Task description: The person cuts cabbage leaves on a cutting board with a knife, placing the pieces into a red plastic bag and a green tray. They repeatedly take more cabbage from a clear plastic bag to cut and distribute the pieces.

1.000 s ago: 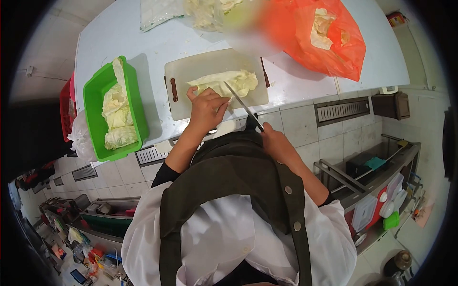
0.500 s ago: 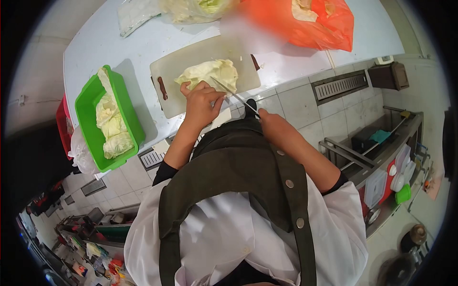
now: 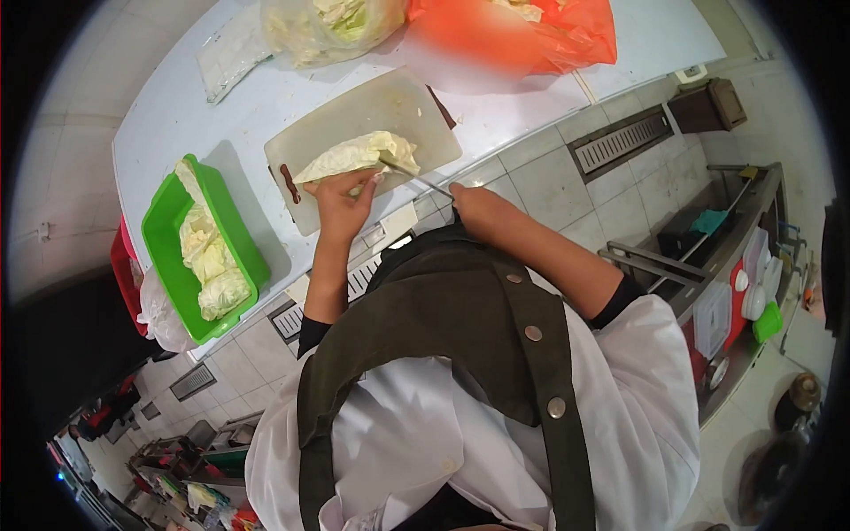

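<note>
A pale cabbage piece lies on the white cutting board, near its front edge. My left hand is closed on the near side of the cabbage, with thumb and fingers partly hidden by the leaves. My right hand is wrapped round the handle of a knife, whose handle is mostly hidden in the fist. The blade points left and its tip end rests at the right part of the cabbage. Whether the blade has gone into the leaves is hard to see.
Left of the board, a green basin holds several cabbage pieces. At the back are a clear bag of cabbage, an orange bag and a flat white packet. The table's near edge runs close to my body.
The view has shifted and turned slightly. The cabbage now appears folded narrower and my left hand holds it lower on its near side. The knife stays at the cabbage's right part.
</note>
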`<state>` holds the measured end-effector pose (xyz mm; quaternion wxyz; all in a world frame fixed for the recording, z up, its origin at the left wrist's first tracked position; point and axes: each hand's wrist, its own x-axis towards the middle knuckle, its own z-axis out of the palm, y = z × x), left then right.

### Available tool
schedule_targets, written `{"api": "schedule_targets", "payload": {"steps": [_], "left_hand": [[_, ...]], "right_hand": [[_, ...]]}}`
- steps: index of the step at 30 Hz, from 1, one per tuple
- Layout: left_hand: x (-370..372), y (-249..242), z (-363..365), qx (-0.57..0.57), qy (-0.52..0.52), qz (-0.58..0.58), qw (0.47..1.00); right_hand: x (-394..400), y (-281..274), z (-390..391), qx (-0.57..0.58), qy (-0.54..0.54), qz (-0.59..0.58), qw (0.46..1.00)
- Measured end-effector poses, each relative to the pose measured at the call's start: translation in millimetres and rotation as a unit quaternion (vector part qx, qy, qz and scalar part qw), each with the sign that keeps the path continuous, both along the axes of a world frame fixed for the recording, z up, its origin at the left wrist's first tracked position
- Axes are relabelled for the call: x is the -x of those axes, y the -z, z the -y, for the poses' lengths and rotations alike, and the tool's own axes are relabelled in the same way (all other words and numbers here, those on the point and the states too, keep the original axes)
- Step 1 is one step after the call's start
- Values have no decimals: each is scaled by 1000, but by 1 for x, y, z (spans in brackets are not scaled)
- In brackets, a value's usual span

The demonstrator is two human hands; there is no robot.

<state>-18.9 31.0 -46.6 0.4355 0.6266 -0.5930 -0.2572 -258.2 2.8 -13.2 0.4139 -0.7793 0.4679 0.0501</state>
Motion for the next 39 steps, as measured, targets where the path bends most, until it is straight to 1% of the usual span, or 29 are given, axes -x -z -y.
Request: {"api": "schedule_targets", "payload": {"steps": [1,3,4,5,6,8,9,12,15,18,21,24,27,30,32,33,36,39], "left_hand": [[-7,2,-2,8,-15,-2,1000],[-19,-1,-5,7,-52,50,997],[-24,-5,-7,5,-71,77,995],[-29,-3,-7,7,-68,86,994],[-31,-2,-8,17,-75,77,994],[-29,0,-9,37,-88,58,994],[-27,-2,-9,48,-89,72,992],[-17,-14,-12,29,-73,88,993],[-12,-21,-13,47,-81,125,988],[-14,-26,-14,67,-65,174,980],[-16,-34,-17,69,-51,195,977],[-16,-28,-17,53,-58,179,981],[-17,-26,-18,44,-62,175,982],[-21,-17,-19,45,-73,178,980],[-30,-9,-20,29,-92,173,980],[-32,-10,-21,22,-101,172,980],[-34,-15,-22,10,-100,195,976],[-20,-27,-19,66,-106,260,958]], "right_hand": [[0,2,1,-9,-8,1,1000],[1,3,9,-22,-26,2,999],[3,2,8,-11,-26,26,999],[5,-2,8,2,-26,52,998],[7,-6,6,14,-26,77,997],[6,-38,0,-3,16,71,997],[6,-51,-3,-12,39,67,997],[6,-62,-9,-19,61,57,996],[3,-39,-12,2,50,88,995],[-11,-29,-15,-19,31,48,998],[-22,-15,-20,1,8,33,999],[-28,-16,-18,-1,0,-4,1000],[-32,-17,-18,26,-6,-30,999],[-45,4,-8,31,8,0,999],[-48,21,2,4,7,43,999],[-53,14,4,-8,8,66,998],[-48,-18,15,-204,37,21,978],[-22,-4,2,-53,-20,73,996]]}}
